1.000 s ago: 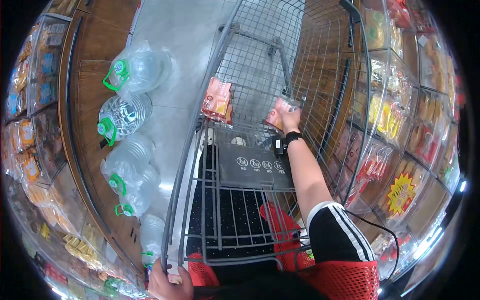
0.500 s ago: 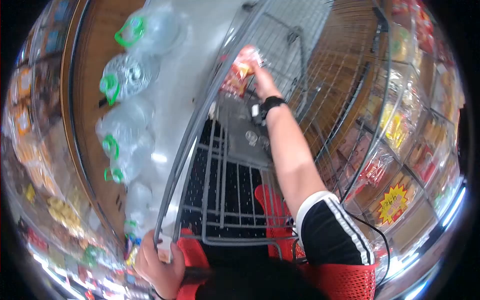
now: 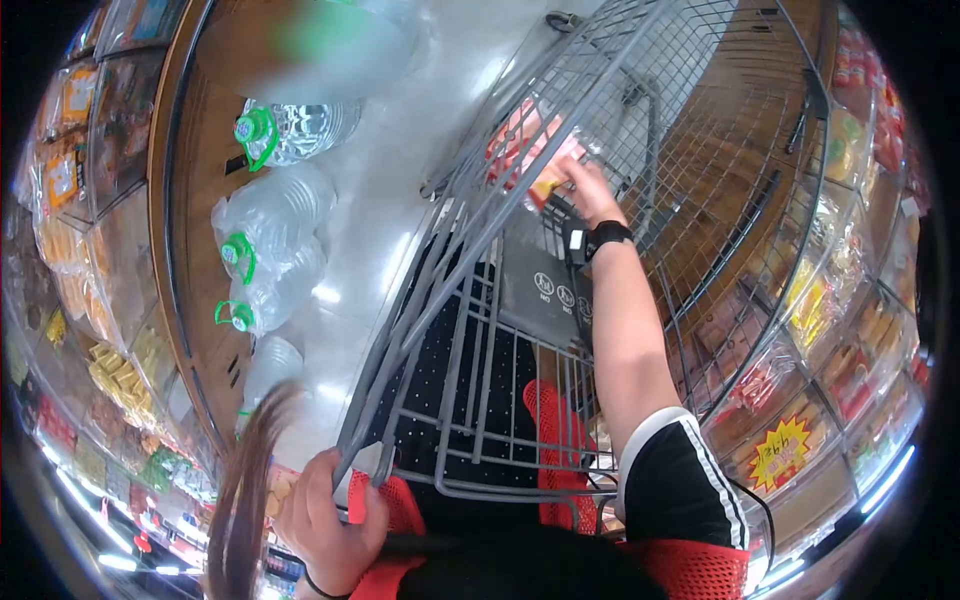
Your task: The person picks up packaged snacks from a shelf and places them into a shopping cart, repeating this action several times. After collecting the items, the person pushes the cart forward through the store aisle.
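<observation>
A wire shopping cart (image 3: 480, 487) stands in front of me. My left hand (image 3: 335, 525) is closed around its near left corner, where a small white-and-red piece (image 3: 362, 487) shows by the fingers. Reaching inside the cart, my right hand (image 3: 595, 190) grips a red, shiny plastic package (image 3: 525, 145), partly seen through the wires. Its contents are not clear. Below that hand lies the grey child-seat flap (image 3: 545, 285) with printed warning symbols. A black watch-like band (image 3: 608, 235) is on my right wrist.
Large water bottles with green handles (image 3: 300, 130) line the floor on the left, before a wooden shelf base (image 3: 190, 250). Packaged food fills shelves on both sides. A yellow starburst price sign (image 3: 780, 453) hangs at right. A strand of hair (image 3: 245, 490) hangs at lower left.
The view has shifted, so the cart and my right hand with the package appear farther right and slightly lower. Hair has swung into view. Both hands keep their hold.
</observation>
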Demonstrator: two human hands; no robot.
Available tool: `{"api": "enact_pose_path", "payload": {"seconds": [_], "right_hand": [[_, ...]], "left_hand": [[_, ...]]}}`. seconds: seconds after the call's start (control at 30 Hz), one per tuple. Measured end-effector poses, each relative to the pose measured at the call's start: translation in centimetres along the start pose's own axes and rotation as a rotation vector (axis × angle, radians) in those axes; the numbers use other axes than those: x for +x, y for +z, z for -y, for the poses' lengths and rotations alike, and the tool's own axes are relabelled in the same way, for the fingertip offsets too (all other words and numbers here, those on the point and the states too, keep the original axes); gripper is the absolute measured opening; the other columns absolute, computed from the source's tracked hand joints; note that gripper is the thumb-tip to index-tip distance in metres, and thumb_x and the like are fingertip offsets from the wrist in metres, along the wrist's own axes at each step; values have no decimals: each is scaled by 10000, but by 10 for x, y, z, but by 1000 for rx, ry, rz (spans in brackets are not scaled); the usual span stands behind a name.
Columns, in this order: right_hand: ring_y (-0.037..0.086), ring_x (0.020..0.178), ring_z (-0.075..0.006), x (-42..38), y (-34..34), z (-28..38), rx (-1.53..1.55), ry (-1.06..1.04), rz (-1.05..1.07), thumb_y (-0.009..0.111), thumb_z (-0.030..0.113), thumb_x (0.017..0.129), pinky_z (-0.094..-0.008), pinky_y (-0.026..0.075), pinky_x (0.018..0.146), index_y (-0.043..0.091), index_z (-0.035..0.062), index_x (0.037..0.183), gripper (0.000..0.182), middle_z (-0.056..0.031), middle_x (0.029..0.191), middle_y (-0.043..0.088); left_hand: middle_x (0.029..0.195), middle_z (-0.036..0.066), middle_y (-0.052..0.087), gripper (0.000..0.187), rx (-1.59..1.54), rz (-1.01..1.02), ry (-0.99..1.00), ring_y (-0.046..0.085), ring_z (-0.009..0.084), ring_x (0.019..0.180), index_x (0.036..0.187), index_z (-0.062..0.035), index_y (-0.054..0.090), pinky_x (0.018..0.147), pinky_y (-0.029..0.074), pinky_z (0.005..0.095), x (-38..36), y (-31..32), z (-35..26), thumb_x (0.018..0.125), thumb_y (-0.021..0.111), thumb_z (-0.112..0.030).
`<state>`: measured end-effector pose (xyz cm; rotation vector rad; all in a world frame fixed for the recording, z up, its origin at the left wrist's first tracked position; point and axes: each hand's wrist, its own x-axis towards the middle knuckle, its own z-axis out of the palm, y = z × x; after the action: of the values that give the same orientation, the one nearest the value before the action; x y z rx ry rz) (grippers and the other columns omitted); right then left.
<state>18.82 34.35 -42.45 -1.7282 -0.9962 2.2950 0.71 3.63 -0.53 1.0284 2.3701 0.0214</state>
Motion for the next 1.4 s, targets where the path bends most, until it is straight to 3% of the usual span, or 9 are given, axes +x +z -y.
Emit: {"api": "enact_pose_path", "payload": {"seconds": [0.07, 0.23, 0.3, 0.4, 0.73, 1.0, 1.17, 1.27, 1.4], "right_hand": [[631, 983, -180, 14, 4, -15, -237, -17, 15, 640, 218, 874, -361, 517, 820, 554, 28, 1164, 357, -69, 1081, 642], [664, 918, -176, -5, 53, 0, 15, 15, 64, 721, 115, 815, -312, 529, 811, 641, 1, 1112, 328, -71, 1057, 688], [672, 912, -190, -6, 57, 3, 96, 58, 46, 719, 113, 815, -319, 539, 797, 643, -2, 1106, 322, -80, 1044, 690], [677, 877, -193, -8, 55, 7, 74, 62, 45, 709, 126, 819, -314, 545, 753, 640, -9, 1088, 309, -86, 1014, 688], [665, 939, -182, -95, -27, 77, -84, -19, -32, 683, 121, 815, -314, 524, 826, 620, -34, 1134, 360, -108, 1059, 683], [626, 896, -120, -328, -99, 151, -208, -271, -217, 682, 128, 801, -286, 506, 765, 617, -11, 1138, 370, -52, 1029, 674], [632, 982, -165, -456, -120, 130, 117, -541, -258, 680, 100, 818, -313, 522, 826, 532, 4, 1254, 471, -65, 1124, 640], [606, 1091, -208, -491, -147, 84, 401, -685, -203, 657, 63, 829, -348, 506, 924, 492, 19, 1300, 501, -87, 1219, 605], [609, 1094, -230, -526, -158, 31, 659, -803, -174, 613, 28, 849, -376, 491, 959, 486, 21, 1299, 467, -100, 1216, 609]], "left_hand": [[786, 145, 616, 468, 18, -3, -11, 617, 324, 680, 1138, 44, 546, 626, 481, 402, 1, -1, -2, 710, 661, -109], [968, 174, 618, 380, -136, 100, -238, 620, 325, 901, 1104, 33, 563, 835, 486, 417, -44, 21, 28, 767, 683, -94], [1040, 159, 609, 352, 164, 141, -119, 585, 300, 1012, 1097, 13, 575, 921, 439, 399, -42, 27, 23, 779, 688, -91], [1100, 152, 616, 308, 74, -43, -333, 575, 310, 1083, 1082, -7, 586, 963, 417, 416, -59, 35, 24, 826, 674, -154], [953, 166, 632, 412, -42, -70, -54, 607, 366, 831, 1152, -46, 538, 717, 475, 436, -10, 5, 9, 783, 663, -179], [944, 169, 642, 538, 31, -182, 73, 625, 375, 764, 1286, -82, 485, 612, 496, 453, -4, 7, 1, 800, 647, -246], [1243, 197, 574, 467, -638, -500, 256, 497, 350, 1198, 1289, 12, 493, 1016, 382, 410, -15, -1, 8, 853, 615, -104], [1193, 195, 599, 388, -468, -603, 268, 533, 343, 1141, 1228, 29, 538, 1001, 398, 408, -41, -26, 14, 867, 599, -100], [1087, 161, 645, 297, -1172, -305, 597, 599, 281, 1027, 1088, 39, 607, 948, 426, 398, -102, -74, -20, 916, 541, -193]]}}
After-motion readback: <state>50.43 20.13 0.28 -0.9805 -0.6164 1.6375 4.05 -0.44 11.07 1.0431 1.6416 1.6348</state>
